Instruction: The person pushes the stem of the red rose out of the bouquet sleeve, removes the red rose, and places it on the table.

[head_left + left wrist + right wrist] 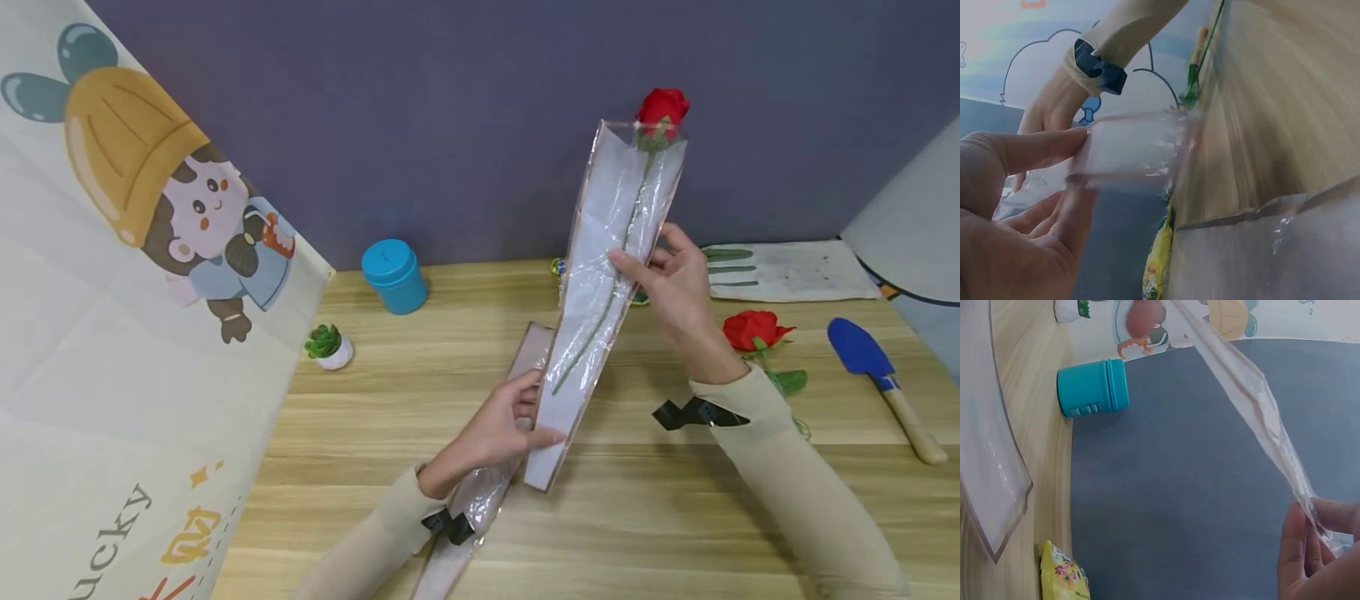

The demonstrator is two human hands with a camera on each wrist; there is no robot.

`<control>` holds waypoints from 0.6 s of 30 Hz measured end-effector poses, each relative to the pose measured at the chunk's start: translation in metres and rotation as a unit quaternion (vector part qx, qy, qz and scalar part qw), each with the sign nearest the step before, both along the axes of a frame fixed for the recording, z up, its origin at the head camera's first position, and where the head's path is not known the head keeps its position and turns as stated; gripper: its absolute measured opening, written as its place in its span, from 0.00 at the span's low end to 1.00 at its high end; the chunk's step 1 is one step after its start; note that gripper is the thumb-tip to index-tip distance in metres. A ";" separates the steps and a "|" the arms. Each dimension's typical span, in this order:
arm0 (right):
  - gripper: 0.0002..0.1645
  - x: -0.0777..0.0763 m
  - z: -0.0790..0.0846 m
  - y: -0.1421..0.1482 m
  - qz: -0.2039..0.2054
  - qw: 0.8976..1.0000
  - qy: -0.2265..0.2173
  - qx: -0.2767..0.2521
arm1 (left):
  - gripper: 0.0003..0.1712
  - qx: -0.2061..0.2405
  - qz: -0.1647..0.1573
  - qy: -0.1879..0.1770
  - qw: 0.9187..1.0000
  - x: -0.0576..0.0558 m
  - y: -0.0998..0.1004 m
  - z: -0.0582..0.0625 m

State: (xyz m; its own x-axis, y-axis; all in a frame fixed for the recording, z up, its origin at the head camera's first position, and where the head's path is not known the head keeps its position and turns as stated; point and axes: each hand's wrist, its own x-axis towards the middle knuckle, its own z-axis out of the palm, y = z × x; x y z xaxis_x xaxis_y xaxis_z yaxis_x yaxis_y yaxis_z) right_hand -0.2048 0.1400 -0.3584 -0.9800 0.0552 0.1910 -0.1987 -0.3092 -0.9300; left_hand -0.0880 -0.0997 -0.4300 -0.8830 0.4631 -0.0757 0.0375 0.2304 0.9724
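Observation:
A red rose [663, 113] stands in a clear-fronted flower sleeve [600, 217], its bloom poking out of the wide top and its green stem showing through the film. My right hand [678, 292] pinches the sleeve's right edge, thumb in front and fingers behind. Lower down, my left hand [498, 425] pinches the narrow end between thumb and fingers. In the left wrist view that narrow end [1132, 150] sits between thumb and fingertips. The sleeve is tilted, held above the table. Beneath my left hand lies a second flower sleeve [480, 500], partly covered.
Another red rose [756, 331] lies on the table at right, beside a blue trowel [862, 350]. Gloves [795, 271] lie along the back. A blue jar [395, 277] and a potted succulent [330, 347] stand left. A yellow packet [1063, 575] sits near the wall.

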 end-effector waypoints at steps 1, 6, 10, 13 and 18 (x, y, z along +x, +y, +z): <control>0.22 0.000 0.001 0.001 0.000 1.000 -0.002 0.003 | 0.46 0.000 0.002 -0.002 1.000 0.000 -0.001 0.001; 0.23 0.002 0.001 0.000 0.014 0.999 -0.017 0.034 | 0.55 0.017 -0.002 0.003 1.000 -0.004 -0.007 0.007; 0.23 0.004 -0.003 -0.005 0.026 0.998 -0.020 0.046 | 0.46 0.060 0.015 0.029 0.998 -0.012 -0.008 0.013; 0.23 0.006 -0.007 -0.009 0.029 0.998 -0.026 0.052 | 0.36 0.083 0.046 0.052 0.994 -0.020 -0.006 0.016; 0.25 0.010 -0.013 -0.011 0.032 0.996 -0.034 0.071 | 0.33 0.073 0.063 0.048 0.994 -0.026 -0.003 0.017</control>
